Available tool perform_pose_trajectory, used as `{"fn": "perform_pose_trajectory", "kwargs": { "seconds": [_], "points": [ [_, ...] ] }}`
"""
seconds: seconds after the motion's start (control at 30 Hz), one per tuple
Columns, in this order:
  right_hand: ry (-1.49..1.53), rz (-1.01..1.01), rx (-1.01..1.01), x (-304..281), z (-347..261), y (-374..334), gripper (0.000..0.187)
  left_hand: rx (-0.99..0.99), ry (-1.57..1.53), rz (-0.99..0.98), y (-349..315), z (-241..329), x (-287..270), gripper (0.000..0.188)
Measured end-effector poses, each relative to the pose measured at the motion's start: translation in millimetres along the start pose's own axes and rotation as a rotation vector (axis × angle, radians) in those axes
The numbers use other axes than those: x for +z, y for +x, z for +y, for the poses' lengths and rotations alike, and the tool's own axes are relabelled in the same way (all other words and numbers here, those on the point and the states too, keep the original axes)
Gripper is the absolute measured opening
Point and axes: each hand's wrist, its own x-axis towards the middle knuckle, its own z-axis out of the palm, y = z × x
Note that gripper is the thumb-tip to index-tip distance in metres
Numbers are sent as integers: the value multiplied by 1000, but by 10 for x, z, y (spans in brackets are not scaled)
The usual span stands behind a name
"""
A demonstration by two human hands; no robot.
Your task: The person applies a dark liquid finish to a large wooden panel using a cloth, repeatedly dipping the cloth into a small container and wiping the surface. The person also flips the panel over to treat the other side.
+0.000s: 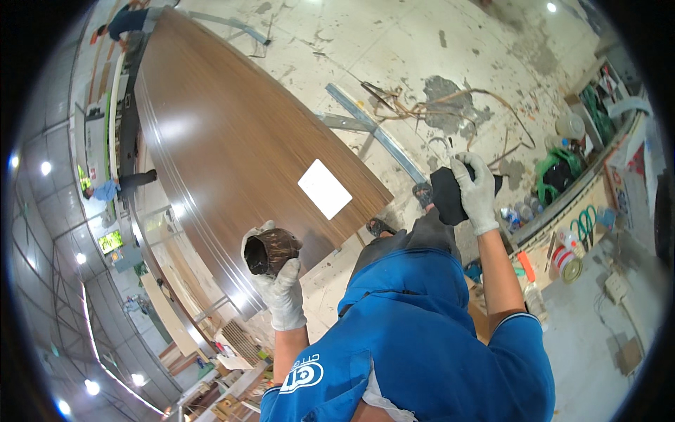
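Note:
My gloved left hand is wrapped round a small brown cup that looks like a coconut shell. Its dark open mouth is tilted towards the left, and what lies inside cannot be made out. In my gloved right hand a black cloth is pinched and hangs in folds, well apart from the cup. A long brown wood-grain panel stretches away beneath and beyond my left hand. On its near part lies a white rectangular sheet.
Metal stand bars stick out right of the panel. A tangled hose lies on the stained floor. At the right, a cluttered bench holds scissors and a tin can. Two people, one in dark clothing, stand beyond the panel's left side.

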Motion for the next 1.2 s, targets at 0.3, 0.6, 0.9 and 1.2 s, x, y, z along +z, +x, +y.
{"fn": "perform_pose_trajectory", "kwargs": {
  "seconds": [0.3,0.6,0.9,1.2],
  "points": [
    [-45,-72,-115,205,-297,389,20,-7,-29,161,-193,-38,-211,94],
    [-64,-164,-181,465,-386,426,20,-7,-43,254,-344,-120,-407,93],
    [-122,-208,-196,549,-387,478,25,19,-64,244,-356,-117,-420,88],
    [-77,-236,-94,411,-206,415,25,50,-32,151,-191,-14,-312,86]
  ]
}}
